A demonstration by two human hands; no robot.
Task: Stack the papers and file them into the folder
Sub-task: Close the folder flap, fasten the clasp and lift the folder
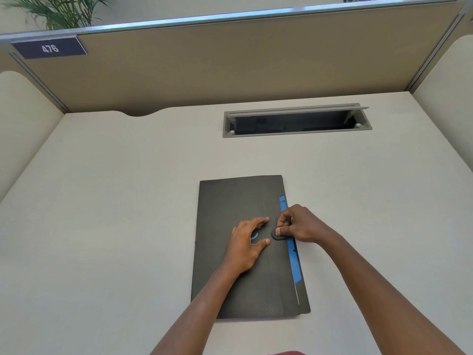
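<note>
A black folder point(230, 198) lies closed on the desk in front of me, its long side running away from me. A blue strip point(294, 262) and a thin white paper edge show along its right side. My left hand point(245, 242) rests flat on the cover with fingers spread. At the folder's right edge my right hand point(297, 224) pinches the round black closure tab point(276, 236), the thumb pressing on it. The papers themselves are hidden inside.
The light grey desk point(115, 226) is boxed in by a tan partition point(230, 65) behind and padded side panels. An open cable tray point(294, 123) is set into the desk behind the folder. A number plate point(50, 48) and a plant point(64, 11) sit at upper left.
</note>
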